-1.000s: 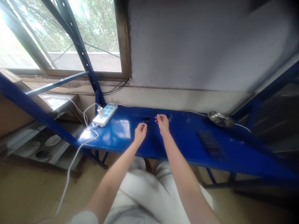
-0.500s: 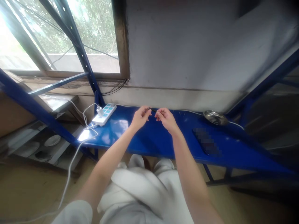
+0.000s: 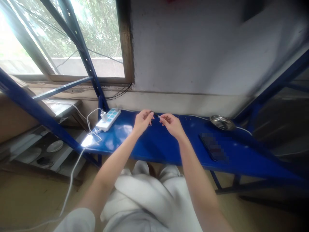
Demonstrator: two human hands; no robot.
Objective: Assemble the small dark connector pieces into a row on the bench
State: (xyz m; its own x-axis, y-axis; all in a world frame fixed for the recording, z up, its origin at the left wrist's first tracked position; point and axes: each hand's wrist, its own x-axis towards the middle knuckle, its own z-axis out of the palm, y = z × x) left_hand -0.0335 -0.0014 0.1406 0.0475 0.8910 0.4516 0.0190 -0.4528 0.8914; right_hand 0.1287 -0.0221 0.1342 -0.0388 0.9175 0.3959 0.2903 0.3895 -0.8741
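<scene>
Nearest, the person's white clothes (image 3: 147,193) are filling the view below the edge of the blue table (image 3: 159,151). On the table's right part, a dark flat object (image 3: 210,148) is lying, its face too blurred to read. Farther in, both hands are working over the table around one thin dark stick (image 3: 154,113). The left hand (image 3: 142,123) is closing narrowly on its left end, thumb against fingers. The right hand (image 3: 173,125) is pinching the pale right end between thumb and fingertips; whether that end is a separate piece, I cannot tell.

The stick is looking light and fairly stiff, probably smooth enough to roll or slip between fingertips. Its small ends are likely calling for a soft, straight pinch close to the middle, since bending could be straining it.

Off to the left, a white power strip (image 3: 109,119) is resting with a plug in it. Tiny bits (image 3: 188,118) are lying beyond the right hand, and a shiny metal dish (image 3: 222,123) is sitting near the wall (image 3: 188,58).
</scene>
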